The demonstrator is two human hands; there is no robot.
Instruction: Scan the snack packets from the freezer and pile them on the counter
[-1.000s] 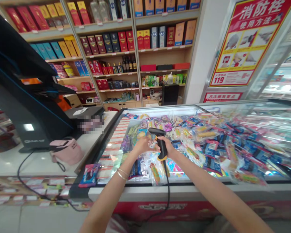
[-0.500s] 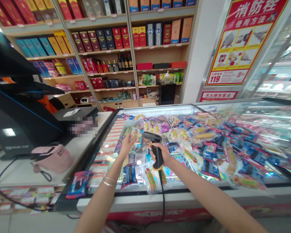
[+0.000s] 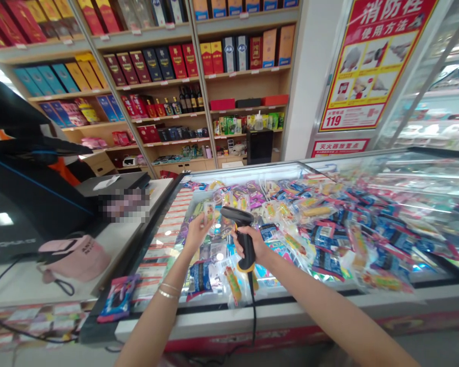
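Observation:
My right hand (image 3: 257, 243) is wrapped round the grip of a black and yellow barcode scanner (image 3: 237, 216), whose head points left and whose cord hangs toward me. My left hand (image 3: 196, 233) pinches a small clear packet with a coloured label (image 3: 209, 210), held upright just left of the scanner's head. Both hands are above a glass-topped chest freezer (image 3: 168, 224). Around them lie many packets, among them a blue packet (image 3: 200, 278) and a clear wrapper with a yellow-green label (image 3: 233, 286) near the front edge.
To the left stands a counter with a dark checkout terminal (image 3: 30, 204) and a pink cup bag (image 3: 76, 257). A pink and blue packet (image 3: 118, 298) lies on the freezer's left corner. Shelves of boxes (image 3: 153, 66) rise behind, beside a red and yellow poster (image 3: 375, 66).
The view has shifted slightly to the right. My left hand holds the small packet more upright beside the scanner, its label plainer to see. My right hand keeps its hold on the scanner.

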